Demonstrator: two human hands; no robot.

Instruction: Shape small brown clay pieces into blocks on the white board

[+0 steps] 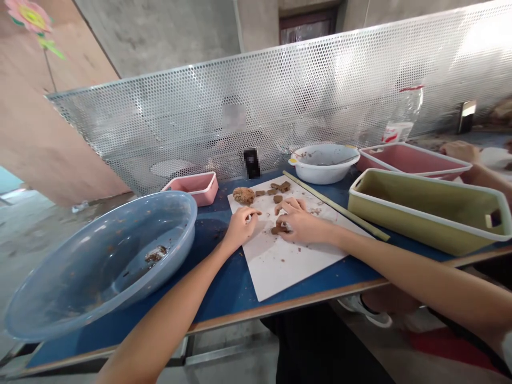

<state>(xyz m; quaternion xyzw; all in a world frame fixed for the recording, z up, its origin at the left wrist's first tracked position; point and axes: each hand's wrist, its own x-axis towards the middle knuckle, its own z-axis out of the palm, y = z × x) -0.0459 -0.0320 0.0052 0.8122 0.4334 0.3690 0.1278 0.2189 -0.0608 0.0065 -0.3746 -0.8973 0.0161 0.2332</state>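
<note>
Brown pieces [278,199], white board [276,269]

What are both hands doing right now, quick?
Left hand: loosely open, nothing seen in it.
Right hand: closed on a brown piece.

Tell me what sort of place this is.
Likely a simple workshop or craft room: a perforated metal screen backs a blue table, where brown pieces lie on a flat white board.
</note>
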